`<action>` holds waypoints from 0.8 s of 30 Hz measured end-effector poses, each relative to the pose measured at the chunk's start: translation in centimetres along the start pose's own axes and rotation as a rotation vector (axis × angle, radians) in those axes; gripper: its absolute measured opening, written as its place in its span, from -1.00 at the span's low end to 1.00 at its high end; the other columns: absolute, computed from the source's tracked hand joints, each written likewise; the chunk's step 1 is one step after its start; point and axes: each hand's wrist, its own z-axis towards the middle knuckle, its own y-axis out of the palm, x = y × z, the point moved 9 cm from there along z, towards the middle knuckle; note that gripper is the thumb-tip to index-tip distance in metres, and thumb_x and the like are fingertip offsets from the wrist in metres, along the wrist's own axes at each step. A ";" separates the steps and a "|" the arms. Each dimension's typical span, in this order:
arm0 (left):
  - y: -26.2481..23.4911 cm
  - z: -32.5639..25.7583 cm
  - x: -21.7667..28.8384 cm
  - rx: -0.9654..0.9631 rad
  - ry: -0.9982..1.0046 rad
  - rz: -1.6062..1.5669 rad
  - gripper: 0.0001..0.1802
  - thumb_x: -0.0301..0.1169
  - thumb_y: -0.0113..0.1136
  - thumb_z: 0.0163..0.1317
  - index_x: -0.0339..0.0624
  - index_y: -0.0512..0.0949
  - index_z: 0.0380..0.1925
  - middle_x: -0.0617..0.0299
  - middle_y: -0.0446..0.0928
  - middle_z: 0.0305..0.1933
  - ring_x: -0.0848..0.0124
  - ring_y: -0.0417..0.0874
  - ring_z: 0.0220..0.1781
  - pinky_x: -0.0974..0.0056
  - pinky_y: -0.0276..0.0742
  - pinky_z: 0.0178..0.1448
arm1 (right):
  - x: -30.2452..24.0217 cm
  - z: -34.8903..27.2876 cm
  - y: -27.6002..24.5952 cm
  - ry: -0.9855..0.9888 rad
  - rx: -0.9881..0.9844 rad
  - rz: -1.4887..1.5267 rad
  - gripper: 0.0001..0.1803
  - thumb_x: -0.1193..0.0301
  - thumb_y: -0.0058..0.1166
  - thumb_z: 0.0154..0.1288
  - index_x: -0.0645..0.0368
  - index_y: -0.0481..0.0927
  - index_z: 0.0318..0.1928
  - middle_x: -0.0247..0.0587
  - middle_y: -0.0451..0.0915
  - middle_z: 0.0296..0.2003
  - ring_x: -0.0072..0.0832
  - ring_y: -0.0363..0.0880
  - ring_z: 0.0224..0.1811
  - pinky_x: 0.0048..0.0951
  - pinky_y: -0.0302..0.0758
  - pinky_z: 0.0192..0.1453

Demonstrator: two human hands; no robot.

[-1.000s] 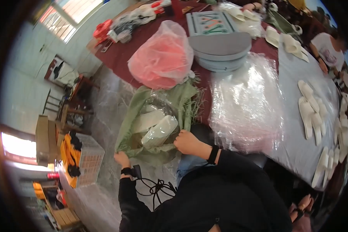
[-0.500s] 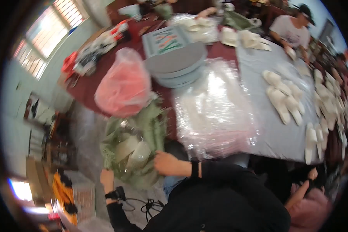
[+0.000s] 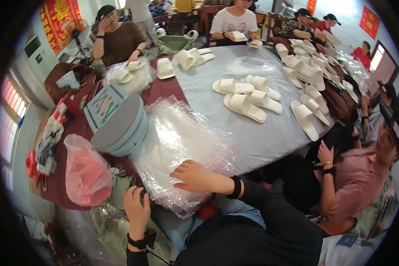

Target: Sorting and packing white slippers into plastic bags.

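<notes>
Grey cloth covers the table (image 3: 270, 128), ringed by seated workers. Clear plastic bags (image 3: 177, 137) are pressed flat under the right hand (image 3: 194, 176); the left hand (image 3: 136, 207) is curled at their edge, grip unclear.

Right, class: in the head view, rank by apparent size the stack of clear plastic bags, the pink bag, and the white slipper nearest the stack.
1. Stack of clear plastic bags, largest.
2. Pink bag.
3. White slipper, smallest, though it lies farther from the camera, which shrinks it.
</notes>
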 end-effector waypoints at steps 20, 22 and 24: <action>15.9 0.5 2.5 -0.016 0.191 0.206 -0.48 -0.08 0.03 0.17 -0.07 0.42 0.09 -0.10 0.26 0.24 -0.06 0.15 0.32 -0.15 -0.07 0.38 | 34.9 -12.5 -8.9 1.136 0.795 0.315 -0.61 0.30 0.11 0.10 0.22 0.55 -0.06 0.08 0.45 -0.01 -0.18 0.51 -0.07 -0.31 0.45 -0.03; 16.2 0.7 3.1 -0.013 0.198 0.188 -0.48 -0.08 0.03 0.16 -0.07 0.42 0.09 -0.09 0.26 0.24 -0.05 0.15 0.32 -0.15 -0.07 0.38 | 37.2 -13.7 -8.3 1.113 0.825 0.478 -0.59 0.28 0.10 0.13 0.23 0.55 -0.03 0.04 0.50 -0.06 -0.25 0.50 -0.06 -0.36 0.42 0.00; 16.3 0.6 3.1 -0.012 0.198 0.181 -0.47 -0.08 0.04 0.15 -0.07 0.41 0.09 -0.09 0.27 0.24 -0.05 0.15 0.32 -0.14 -0.07 0.38 | 37.6 -13.8 -7.2 1.080 0.844 0.652 -0.58 0.26 0.08 0.17 0.23 0.55 -0.01 0.00 0.55 -0.11 -0.31 0.49 -0.05 -0.41 0.40 0.02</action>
